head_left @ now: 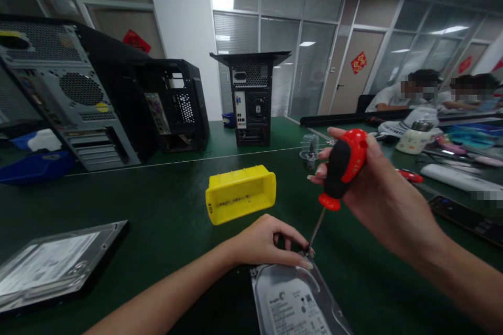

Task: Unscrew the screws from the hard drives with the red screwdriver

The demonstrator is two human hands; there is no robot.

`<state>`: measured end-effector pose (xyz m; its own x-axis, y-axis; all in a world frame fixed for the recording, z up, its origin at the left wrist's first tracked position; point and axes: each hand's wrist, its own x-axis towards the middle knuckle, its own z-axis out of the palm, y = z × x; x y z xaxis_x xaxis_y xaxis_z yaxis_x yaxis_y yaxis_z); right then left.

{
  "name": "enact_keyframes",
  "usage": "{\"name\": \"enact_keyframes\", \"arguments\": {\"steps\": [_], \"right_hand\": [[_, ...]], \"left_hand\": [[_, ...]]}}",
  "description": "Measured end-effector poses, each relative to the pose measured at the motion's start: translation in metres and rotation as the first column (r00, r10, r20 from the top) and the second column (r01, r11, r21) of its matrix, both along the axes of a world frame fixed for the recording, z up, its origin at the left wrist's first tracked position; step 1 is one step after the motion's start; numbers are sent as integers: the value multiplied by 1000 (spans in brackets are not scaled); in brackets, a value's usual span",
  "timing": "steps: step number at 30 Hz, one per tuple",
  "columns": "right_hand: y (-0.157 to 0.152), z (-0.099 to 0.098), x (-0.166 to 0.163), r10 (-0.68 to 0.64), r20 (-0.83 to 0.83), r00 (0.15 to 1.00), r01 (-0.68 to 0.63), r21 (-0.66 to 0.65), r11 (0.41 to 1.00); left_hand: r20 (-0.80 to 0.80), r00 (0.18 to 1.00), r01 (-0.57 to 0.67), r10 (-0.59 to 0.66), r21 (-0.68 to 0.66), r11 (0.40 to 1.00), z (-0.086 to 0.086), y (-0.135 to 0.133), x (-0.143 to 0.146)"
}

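My right hand (377,188) is closed around the red and black handle of a screwdriver (346,165). Its shaft slants down to the far end of a hard drive (296,298), where the tip meets the drive's edge near a corner. My left hand (271,243) grips that same end of the drive, thumb on the top face and fingertips curled beside the screwdriver tip. Any screw under the tip is hidden. The drive lies label up and runs out of view at the bottom. Just beyond my left hand, a yellow bin (241,193) rests on its side, holding small dark bits.
A second hard drive (58,261) lies at left. Computer cases (102,94) stand at the back left, with another tower (253,99) mid-table. A clear plastic container (310,146), a phone-like black slab (467,217) and clutter sit at right. People (408,91) sit beyond.
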<state>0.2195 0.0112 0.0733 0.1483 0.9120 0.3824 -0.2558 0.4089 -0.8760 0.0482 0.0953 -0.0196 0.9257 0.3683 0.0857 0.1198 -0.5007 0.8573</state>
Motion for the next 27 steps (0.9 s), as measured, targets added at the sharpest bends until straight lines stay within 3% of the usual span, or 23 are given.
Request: {"name": "enact_keyframes", "arguments": {"steps": [6,12,17,20,27], "right_hand": [[-25,-18,16,-216,-87,972,212,-51,976],[-26,-18,17,-153,0,988,153,17,988],[-33,-25,23,-289,24,957,290,-40,956],[-37,-30,27,-281,28,959,283,-54,958],[-30,-23,24,-240,77,968,227,148,963]], "left_hand": [[2,1000,1,-1,-31,1000,-1,1,0],[-19,1000,-13,12,-80,997,-1,1,-1],[-45,999,-23,18,-122,992,0,0,-2],[-42,999,-15,10,-136,991,2,1,-2],[-65,997,20,-30,-148,989,5,-3,-1]]}}
